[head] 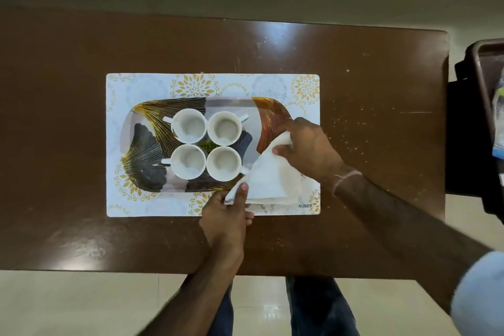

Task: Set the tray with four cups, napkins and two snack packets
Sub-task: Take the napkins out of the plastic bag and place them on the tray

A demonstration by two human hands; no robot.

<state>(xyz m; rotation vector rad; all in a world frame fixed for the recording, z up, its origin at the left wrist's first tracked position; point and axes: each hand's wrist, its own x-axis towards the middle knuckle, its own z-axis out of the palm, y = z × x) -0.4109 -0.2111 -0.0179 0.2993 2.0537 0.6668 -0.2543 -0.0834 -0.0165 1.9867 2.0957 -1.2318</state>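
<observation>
Left grip (231,207): thumb and fingers pinch the near-left corner of a white napkin (268,180) at the tray's near edge. Right grip (305,147): thumb and fingers pinch the napkin's far corner above the tray's right end. The napkin, folded to a rough triangle, is held between both hands and covers the near-right corner of the tray (141,150), overlapping the placemat (152,84) beside the printed word "KUBER". The tray, printed with dark and gold leaf shapes, lies centred on the placemat with its long sides parallel to the bench's far edge. 4 white cups (207,148), all empty and upright, stand in a 2-by-2 block at the tray's middle, rims close together, handles turned outward to left and right. The placemat lies near the middle of the brown bench (368,90). Off the bench's right edge, a dark bin (480,68) holds blurred packets (499,117).
</observation>
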